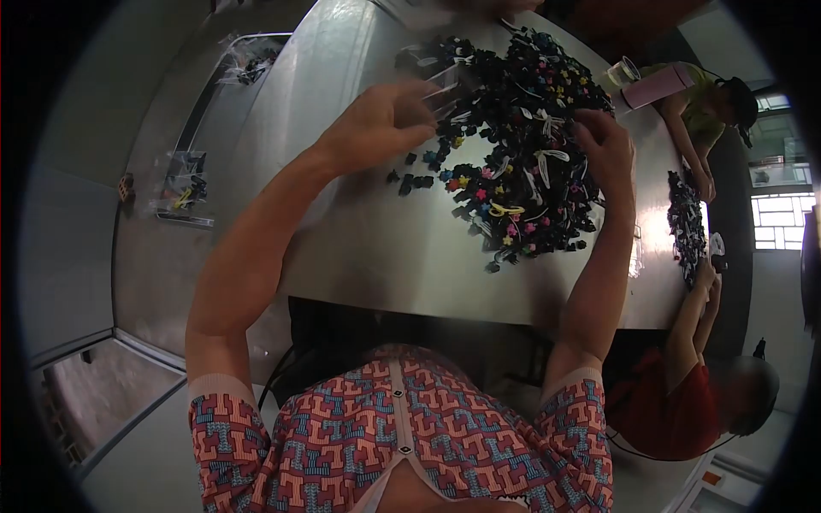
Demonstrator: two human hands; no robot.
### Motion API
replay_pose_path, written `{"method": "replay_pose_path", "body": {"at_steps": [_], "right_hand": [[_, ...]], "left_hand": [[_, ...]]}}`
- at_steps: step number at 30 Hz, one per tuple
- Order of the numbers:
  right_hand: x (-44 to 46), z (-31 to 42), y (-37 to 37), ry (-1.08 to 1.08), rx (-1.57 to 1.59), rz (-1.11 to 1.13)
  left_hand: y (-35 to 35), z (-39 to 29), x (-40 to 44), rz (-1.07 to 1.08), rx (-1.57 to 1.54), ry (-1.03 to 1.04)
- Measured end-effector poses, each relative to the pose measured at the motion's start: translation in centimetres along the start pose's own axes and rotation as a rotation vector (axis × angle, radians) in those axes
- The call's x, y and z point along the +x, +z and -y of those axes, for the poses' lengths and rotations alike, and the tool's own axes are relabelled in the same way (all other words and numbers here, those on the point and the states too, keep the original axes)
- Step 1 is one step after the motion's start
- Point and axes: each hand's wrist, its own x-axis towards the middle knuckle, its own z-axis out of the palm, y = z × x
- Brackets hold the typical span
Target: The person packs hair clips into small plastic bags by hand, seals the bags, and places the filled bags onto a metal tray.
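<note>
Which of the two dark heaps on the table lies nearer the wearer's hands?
The larger heap, speckled with bright colours, flanked by the left hand and right hand; the smaller heap is farther right, near co-workers' hands.

Patterned shirt [333, 432]: repeated T-shaped motifs, letter-like | words, labels, brands, numbers: none legible

small blk pcs [554, 81] lie in a loose heap, w/ pink & yellow ones [512, 229] + white loops [552, 156] mixed in.
</note>
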Motion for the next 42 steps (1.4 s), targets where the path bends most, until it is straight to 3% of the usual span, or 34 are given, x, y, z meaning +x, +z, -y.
{"method": "replay_pose_path", "body": {"at_steps": [5, 15, 17, 20, 25, 28, 33, 35, 42], "right_hand": [[-2.2, -2.1, -0.9, 0.003, -0.016, 0.147], [-3.5, -1.3, 0.1, 0.016, -0.262, 0.123], [-3.7, -1.7, -0.2, -0.079, -0.236, 0.055], [-4.1, 1.1, -1.3, 0.059, -0.062, 0.088], [-4.6, 8.7, -1.3, -0.051, 0.283, 0.178], [-4.1, 11.7, -0.5, -0.163, 0.315, 0.226], [-2.8, 13.3, 0.8, -0.176, 0.270, 0.248], [-2.5, 13.9, 0.7, -0.186, 0.100, 0.362], [-2.9, 15.5, 2.2, -0.214, 0.107, 0.254]], "left_hand": [[0.1, 0.3, 0.0, 0.003, -0.004, -0.014], [0.4, 0.1, 0.0, 0.026, -0.010, -0.074], [0.4, 0.2, 0.0, 0.019, -0.009, -0.057], [0.6, 1.1, 0.1, 0.034, -0.043, -0.035], [0.9, 0.8, -0.1, 0.056, -0.059, -0.034], [1.0, 0.9, -0.2, 0.066, -0.046, -0.009], [1.5, 1.3, -0.1, 0.081, -0.066, 0.067], [1.7, 1.1, -0.2, 0.090, -0.125, 0.073], [1.8, 0.8, -0.2, 0.115, -0.110, 0.103]]}}
